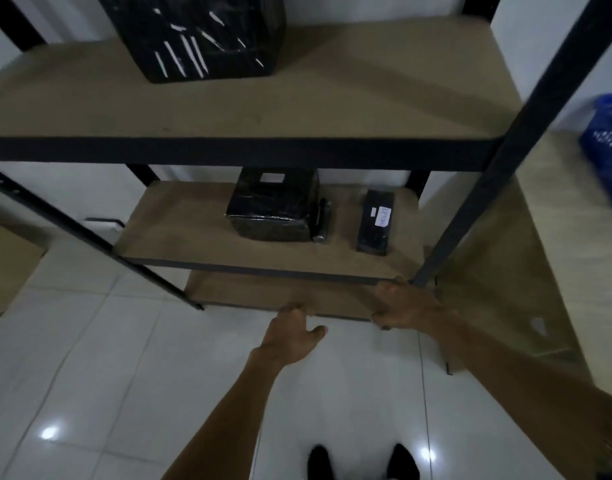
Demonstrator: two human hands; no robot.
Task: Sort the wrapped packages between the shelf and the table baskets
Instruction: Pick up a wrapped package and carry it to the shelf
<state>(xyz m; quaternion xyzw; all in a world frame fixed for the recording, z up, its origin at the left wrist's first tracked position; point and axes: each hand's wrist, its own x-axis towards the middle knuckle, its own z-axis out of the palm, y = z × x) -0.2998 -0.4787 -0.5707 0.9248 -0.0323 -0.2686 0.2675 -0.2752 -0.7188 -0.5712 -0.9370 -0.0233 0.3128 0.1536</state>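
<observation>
Your left hand [294, 329] and right hand [399, 304], apart and empty, reach low, likely toward the packages [275, 207] at twelve o'clock.

A storeroom: bare metal shelving [242, 150] holding black-wrapped packages [273, 209], over white floor tiles [90, 375].

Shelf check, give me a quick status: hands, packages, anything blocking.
Left hand and right hand empty, low at shelf front. Three black packages shelved: top, middle, narrow one. Nothing blocking.
</observation>
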